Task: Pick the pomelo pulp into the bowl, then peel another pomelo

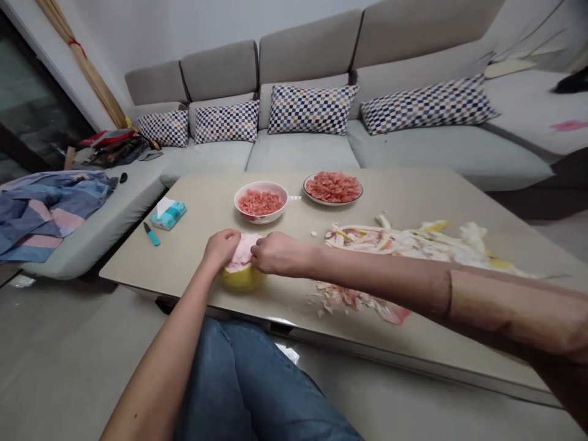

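Note:
A partly peeled pomelo (242,280) rests near the front edge of the table, its yellow rind below and pale pink pith bare on top. My left hand (220,250) is curled against its left side, the fingers closed on the edge of the fruit. On the other side, my right hand (276,253) is closed in a pinch at the rim where rind meets pith. What lies between the right fingertips is hidden. Just behind the fruit stands a white bowl (238,207) of pink pomelo flesh.
A dark-rimmed plate (312,197) heaped with pomelo flesh stands farther back. Peel strips (408,242) cover the right side, with membrane scraps (362,300) under my right forearm. A tissue pack (172,215) and a teal knife (151,234) lie left. A sofa (303,150) borders the table (193,205).

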`<action>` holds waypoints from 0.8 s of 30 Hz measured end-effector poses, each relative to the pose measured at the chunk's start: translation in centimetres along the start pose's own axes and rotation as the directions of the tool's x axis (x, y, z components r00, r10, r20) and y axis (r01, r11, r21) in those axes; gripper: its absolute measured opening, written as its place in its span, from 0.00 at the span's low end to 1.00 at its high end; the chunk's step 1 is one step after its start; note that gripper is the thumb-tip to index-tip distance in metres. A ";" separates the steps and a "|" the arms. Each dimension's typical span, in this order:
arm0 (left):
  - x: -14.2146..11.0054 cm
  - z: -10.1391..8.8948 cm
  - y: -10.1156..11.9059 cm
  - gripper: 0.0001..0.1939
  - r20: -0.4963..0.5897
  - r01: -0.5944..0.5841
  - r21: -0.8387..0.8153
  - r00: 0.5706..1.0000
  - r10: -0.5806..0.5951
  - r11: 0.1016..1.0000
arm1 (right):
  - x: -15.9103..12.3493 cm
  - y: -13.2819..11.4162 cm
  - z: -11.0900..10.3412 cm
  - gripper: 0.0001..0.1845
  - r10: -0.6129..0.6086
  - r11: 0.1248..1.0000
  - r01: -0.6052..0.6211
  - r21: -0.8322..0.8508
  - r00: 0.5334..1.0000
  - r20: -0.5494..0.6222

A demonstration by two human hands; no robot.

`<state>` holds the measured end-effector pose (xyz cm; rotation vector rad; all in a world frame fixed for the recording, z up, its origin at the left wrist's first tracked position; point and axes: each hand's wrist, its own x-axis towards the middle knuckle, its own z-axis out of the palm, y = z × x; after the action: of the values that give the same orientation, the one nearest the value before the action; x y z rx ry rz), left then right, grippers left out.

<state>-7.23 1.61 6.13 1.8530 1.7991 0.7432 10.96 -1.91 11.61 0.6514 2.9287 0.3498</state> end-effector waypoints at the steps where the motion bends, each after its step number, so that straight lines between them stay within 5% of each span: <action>1: 0.1 0.0 0.0 0.18 0.000 0.004 0.005 1.000 -0.004 1.000 | 0.1 -0.2 0.1 0.14 0.002 1.000 -0.002 -0.002 1.000 -0.005; 14: -0.4 0.7 0.3 0.15 -0.046 -0.007 0.046 0.999 0.009 0.999 | 0.4 -0.9 2.3 0.13 0.282 0.953 -0.276 0.127 0.959 -0.030; 24: -0.2 0.1 -0.2 0.15 -0.024 0.036 0.039 0.999 -0.035 0.999 | 0.1 -1.4 1.4 0.14 0.034 0.999 -0.035 -0.019 0.998 -0.053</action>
<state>-7.27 1.43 5.92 1.8392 1.8694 0.7246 10.53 -2.81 9.90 0.7007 2.9630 0.4053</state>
